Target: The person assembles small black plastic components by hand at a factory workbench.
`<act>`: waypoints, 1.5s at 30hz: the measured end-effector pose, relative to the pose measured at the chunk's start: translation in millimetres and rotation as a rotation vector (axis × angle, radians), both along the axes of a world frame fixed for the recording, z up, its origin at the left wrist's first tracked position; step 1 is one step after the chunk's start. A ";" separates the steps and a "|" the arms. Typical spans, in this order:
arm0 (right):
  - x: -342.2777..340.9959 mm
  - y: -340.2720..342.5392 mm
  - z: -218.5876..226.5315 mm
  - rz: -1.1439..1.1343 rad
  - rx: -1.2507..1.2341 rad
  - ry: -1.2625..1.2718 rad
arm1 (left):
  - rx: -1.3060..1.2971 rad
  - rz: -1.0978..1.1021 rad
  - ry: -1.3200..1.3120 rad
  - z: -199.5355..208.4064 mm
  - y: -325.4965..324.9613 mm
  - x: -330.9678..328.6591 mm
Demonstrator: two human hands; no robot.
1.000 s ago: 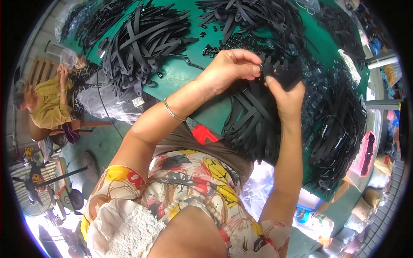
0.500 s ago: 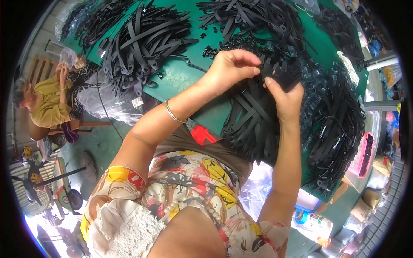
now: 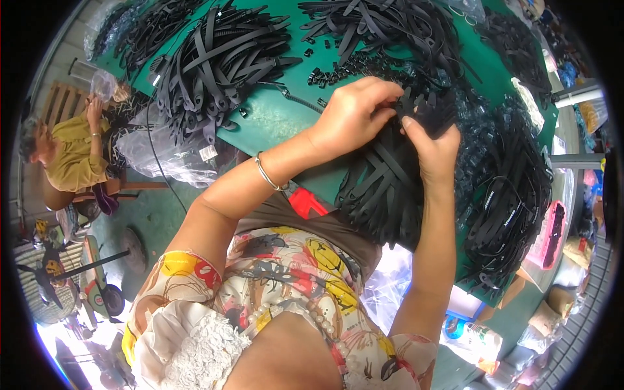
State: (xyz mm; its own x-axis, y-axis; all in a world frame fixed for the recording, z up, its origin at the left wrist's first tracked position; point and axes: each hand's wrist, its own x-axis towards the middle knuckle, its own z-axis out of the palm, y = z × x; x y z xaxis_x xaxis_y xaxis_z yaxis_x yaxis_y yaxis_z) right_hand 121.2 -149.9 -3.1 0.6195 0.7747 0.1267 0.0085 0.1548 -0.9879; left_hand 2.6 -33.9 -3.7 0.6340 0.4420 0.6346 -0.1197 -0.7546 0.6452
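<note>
My right hand (image 3: 434,153) grips a bunch of flat black straps (image 3: 383,188), its thumb in front. Their lower lengths fan down toward my lap, and the upper ends (image 3: 432,112) stick up past the fingers. Close against these ends, my left hand (image 3: 361,116) is closed in a pinch. Whatever lies between its fingertips is hidden by the fingers and the dark straps. Just beyond the left hand, small black clips (image 3: 351,70) lie scattered on the green tabletop (image 3: 266,120).
Piles of black straps lie at left (image 3: 214,65), far side (image 3: 390,26) and right (image 3: 507,208). Clear glossy pieces (image 3: 474,130) sit beside my right hand. A pink tray (image 3: 552,234) stands at the right. Another person (image 3: 75,149) sits at left near a plastic bag (image 3: 166,153).
My left hand has lowered slightly, and its fingers are now curled more tightly at the strap ends. My right hand keeps its hold in nearly the same place.
</note>
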 end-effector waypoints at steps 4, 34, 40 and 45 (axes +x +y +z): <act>0.5 0.2 -1.9 -0.010 -0.013 -0.022 | 0.113 0.036 -0.011 -0.3 -1.8 1.2; -2.5 -2.9 -1.5 0.040 0.020 -0.001 | -0.901 -0.461 0.460 13.8 23.8 0.4; -6.4 -2.1 8.8 0.101 -0.023 -0.116 | -0.815 -0.425 0.453 11.8 17.2 -1.0; -4.1 -1.6 5.2 0.103 -0.005 -0.061 | -0.855 -0.461 0.375 7.4 16.8 -0.6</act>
State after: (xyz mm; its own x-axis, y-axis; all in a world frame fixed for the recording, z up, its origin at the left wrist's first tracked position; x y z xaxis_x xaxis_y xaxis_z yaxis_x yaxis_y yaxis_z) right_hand 117.1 -151.5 2.1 0.5280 0.8346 0.1574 0.0527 0.1527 -0.9869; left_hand 2.0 -17.1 3.7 0.9472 0.3167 -0.0492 0.0384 0.0402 0.9985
